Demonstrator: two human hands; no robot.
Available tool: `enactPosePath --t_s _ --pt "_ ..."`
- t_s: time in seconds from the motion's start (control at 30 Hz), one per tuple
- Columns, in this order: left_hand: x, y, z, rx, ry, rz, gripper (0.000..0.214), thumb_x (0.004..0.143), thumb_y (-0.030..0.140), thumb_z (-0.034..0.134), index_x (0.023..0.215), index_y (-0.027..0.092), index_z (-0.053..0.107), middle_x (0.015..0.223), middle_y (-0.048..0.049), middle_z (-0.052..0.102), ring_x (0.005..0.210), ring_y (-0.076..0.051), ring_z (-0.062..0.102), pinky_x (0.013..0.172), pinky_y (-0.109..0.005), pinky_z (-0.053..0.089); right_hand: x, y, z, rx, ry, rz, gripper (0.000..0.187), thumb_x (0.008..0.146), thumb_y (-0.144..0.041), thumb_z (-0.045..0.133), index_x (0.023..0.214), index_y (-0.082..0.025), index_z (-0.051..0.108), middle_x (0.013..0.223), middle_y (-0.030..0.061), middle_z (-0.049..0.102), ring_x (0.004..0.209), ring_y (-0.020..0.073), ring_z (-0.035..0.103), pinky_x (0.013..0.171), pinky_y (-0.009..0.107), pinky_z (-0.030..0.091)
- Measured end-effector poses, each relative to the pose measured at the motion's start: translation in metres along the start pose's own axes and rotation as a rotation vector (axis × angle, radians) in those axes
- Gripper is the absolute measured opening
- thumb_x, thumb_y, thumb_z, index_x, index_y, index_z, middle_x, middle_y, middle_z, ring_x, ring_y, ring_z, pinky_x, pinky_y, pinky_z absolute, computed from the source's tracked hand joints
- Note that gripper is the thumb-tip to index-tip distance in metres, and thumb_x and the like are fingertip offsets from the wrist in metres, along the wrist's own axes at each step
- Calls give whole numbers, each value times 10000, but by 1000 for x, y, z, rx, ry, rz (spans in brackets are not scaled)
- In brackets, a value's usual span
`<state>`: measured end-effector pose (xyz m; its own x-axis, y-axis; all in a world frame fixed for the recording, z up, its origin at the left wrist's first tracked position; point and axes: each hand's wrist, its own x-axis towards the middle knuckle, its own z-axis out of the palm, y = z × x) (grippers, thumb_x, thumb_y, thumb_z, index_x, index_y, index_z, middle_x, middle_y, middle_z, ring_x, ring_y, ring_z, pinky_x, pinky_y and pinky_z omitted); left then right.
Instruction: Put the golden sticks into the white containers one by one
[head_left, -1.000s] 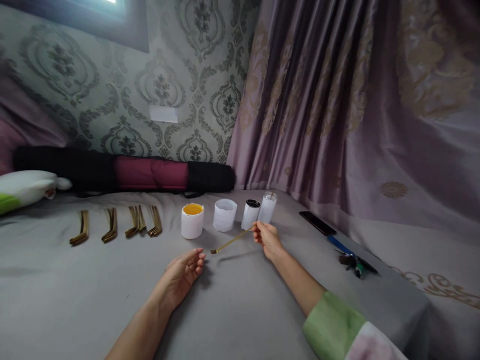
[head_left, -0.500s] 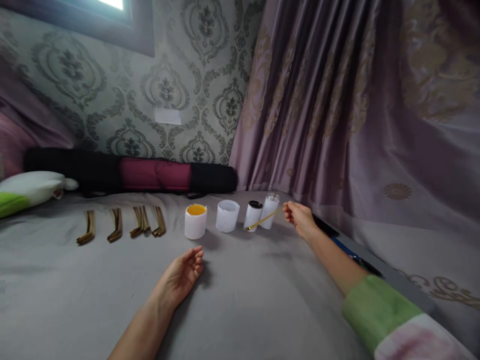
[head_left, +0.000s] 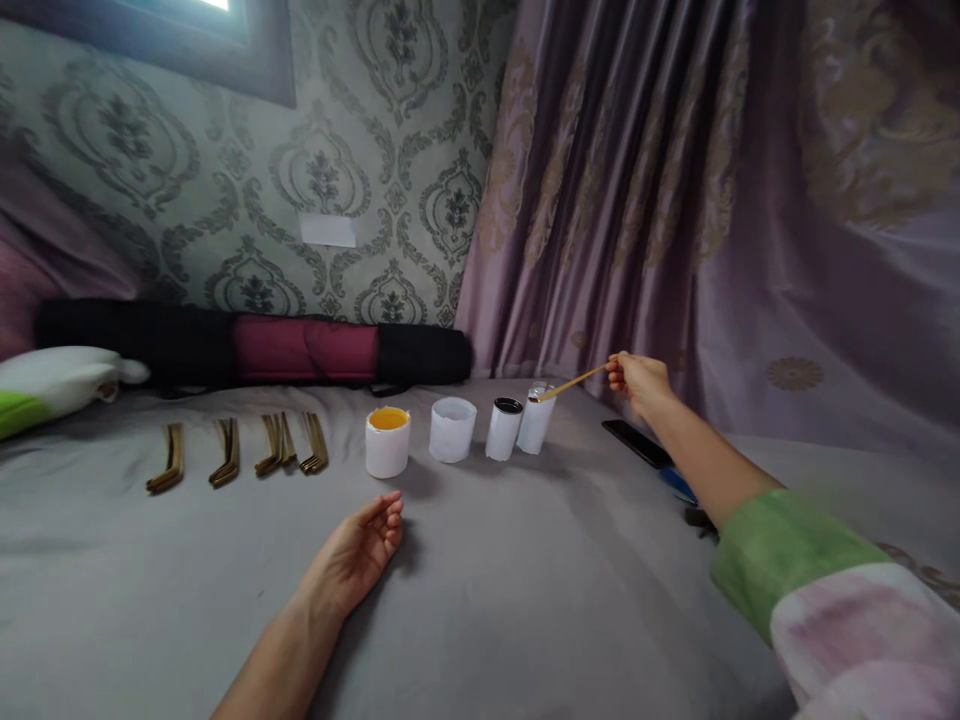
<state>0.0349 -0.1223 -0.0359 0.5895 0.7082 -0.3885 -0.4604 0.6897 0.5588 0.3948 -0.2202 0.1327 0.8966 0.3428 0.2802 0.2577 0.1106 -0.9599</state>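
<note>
My right hand pinches the end of a thin gold spoon, whose bowl hovers just over the clear-topped white jar at the right end of a row. The row also holds a dark-topped jar, an empty white cup and a white cup with yellow contents. My left hand rests on the grey sheet with fingers loosely curled and apart, holding nothing, a little in front of the yellow cup.
Several bent gold utensils lie in a line left of the cups. A black and maroon roll runs along the wall. A dark phone and a blue item lie at right, near the curtain. A white and green pillow sits far left.
My right hand has lifted the gold spoon from the sheet near the cups, moving right and up, so its bowl now sits over the rightmost jar. My left hand has stayed put.
</note>
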Motion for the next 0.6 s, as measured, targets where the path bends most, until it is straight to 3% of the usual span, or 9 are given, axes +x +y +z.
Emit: enactPosePath --t_s 0.3,0.6 --pt "0 1 2 4 14 -1 125 818 57 405 848 72 525 643 -41 545 462 -55 495 399 -158 433 29 -11 -3 -54 114 -54 160 787 -145 467 648 -132 545 473 -24 522 343 35 432 307 134 351" --pt "0 0 -1 5 1 -1 126 815 55 410 855 78 527 655 -44 552 468 -56 500 403 -161 438 36 -9 3 -103 127 -121 132 760 -163 507 647 -125 565 475 -10 541 343 41 452 294 129 353"
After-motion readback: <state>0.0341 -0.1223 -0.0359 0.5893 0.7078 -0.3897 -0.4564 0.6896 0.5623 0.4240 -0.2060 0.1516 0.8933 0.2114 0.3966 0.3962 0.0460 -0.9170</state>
